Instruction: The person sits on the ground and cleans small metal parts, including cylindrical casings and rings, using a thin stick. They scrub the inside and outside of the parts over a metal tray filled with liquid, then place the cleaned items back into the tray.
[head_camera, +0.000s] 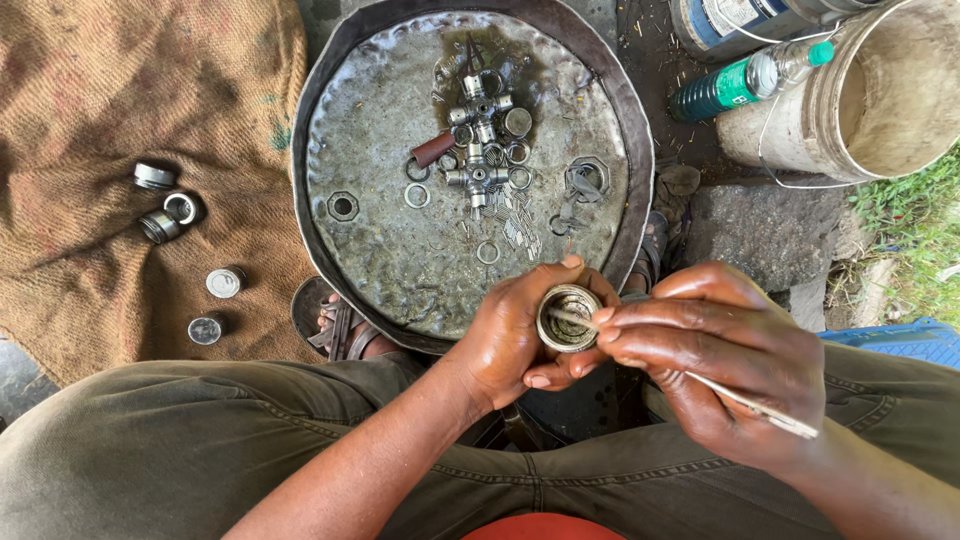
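**Bearing cup in hand, thin rod at its mouth**

Here we are, looking straight down. The left hand (515, 335) has its grip wrapped around a small round bearing cup (568, 317), open end up, held over the lap just below the pan's near rim. The right hand (715, 355) pinches a thin metal rod (745, 403), fingers clenched on it, its tip lying across the cup's opening. What sits inside the cup is too small to tell.

Ahead on the ground lies a big round metal pan (380, 130), dented and wet-looking. In it, near the middle, two cross-shaped joint pieces (478, 140) lie close together with loose rings (417, 195) scattered about them, a reddish-brown cylinder (432, 149) to their left, a spill of fine needle rollers (515, 222) below them, and a hexagonal nut (342, 206) lying apart towards the left.

To the left, on brown burlap sacking (100, 100), lie several more bearing cups (160, 226), well apart from the pan. Upper right stands a dirty white bucket (800, 125), tilted so its mouth shows, its inside grimy. Beside it lies a green plastic bottle (745, 80) on its side, with a blue-and-white can (725, 20) just above. Sandalled feet (345, 330) peek out under the pan's near edge.
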